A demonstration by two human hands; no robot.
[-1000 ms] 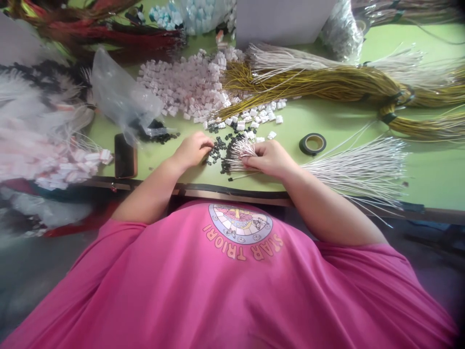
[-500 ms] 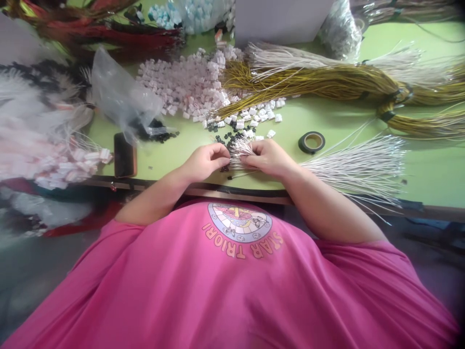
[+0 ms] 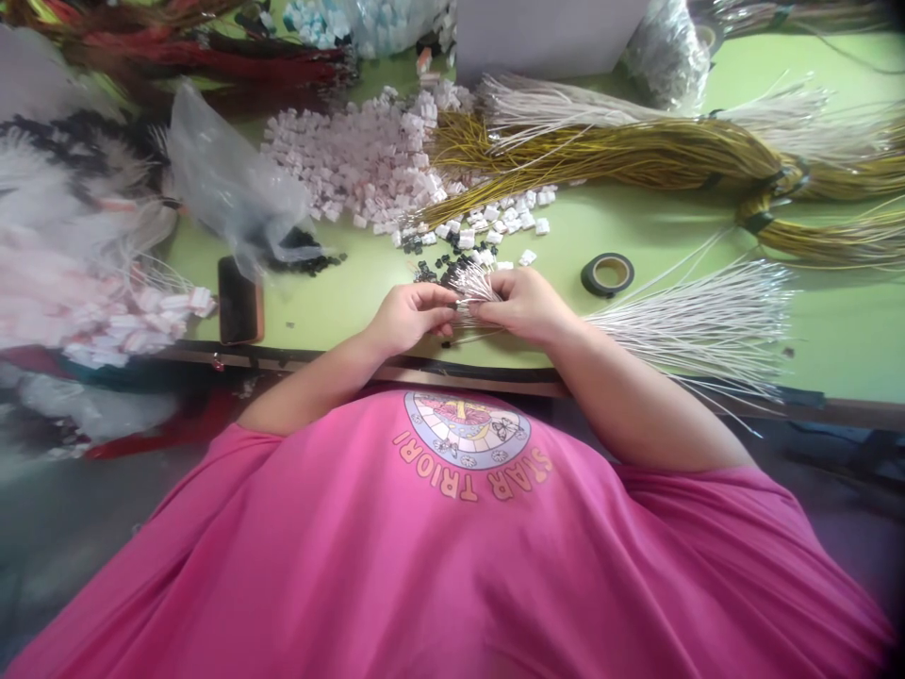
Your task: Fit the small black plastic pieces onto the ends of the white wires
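My right hand (image 3: 529, 304) is closed around a bundle of thin white wires (image 3: 707, 321), whose long ends fan out on the table to the right. The short tips of the bundle (image 3: 472, 279) stick out past my right thumb. My left hand (image 3: 410, 317) has its thumb and forefinger pinched at these tips. A small dark piece, seemingly one of the black plastic connectors, shows between those fingertips, partly hidden. Loose black connectors (image 3: 444, 267) lie just beyond both hands.
A roll of black tape (image 3: 607, 275) sits to the right. Behind are a heap of white connectors (image 3: 353, 170) and yellow-brown wire bundles (image 3: 636, 156). A phone (image 3: 238, 300), a clear plastic bag (image 3: 226, 179) and wires with white connectors (image 3: 162, 316) lie left. The table edge (image 3: 311, 360) runs close in front.
My left hand has moved slightly right, and its fingertips now meet the wire tips. My right hand stays around the bundle, nearly still.
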